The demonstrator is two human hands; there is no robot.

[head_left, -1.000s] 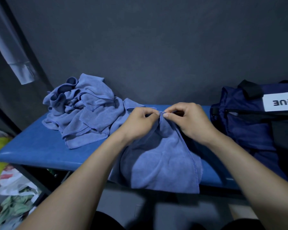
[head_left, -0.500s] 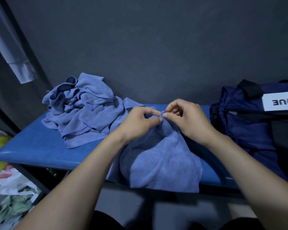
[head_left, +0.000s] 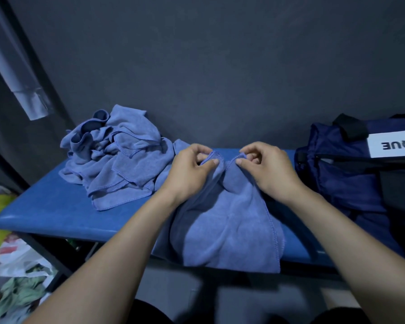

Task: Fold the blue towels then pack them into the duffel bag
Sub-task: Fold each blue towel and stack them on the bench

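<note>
The left hand (head_left: 192,171) and right hand (head_left: 267,171), touching a moment ago, have drawn apart, each pinching 1 spot along the far hem of the blue towel (head_left: 227,225) on the worktop (head_left: 56,211). The spreading looks begun; the unfolded heap (head_left: 117,155) and duffel bag (head_left: 346,174) wait either side.

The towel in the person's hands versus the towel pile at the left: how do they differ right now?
The held towel is one piece, pinched along its top edge by the left hand and right hand; the towel pile is several, untouched. The held towel drapes over the bench front; the pile lies crumpled on it. Both are blue, unfolded.
</note>
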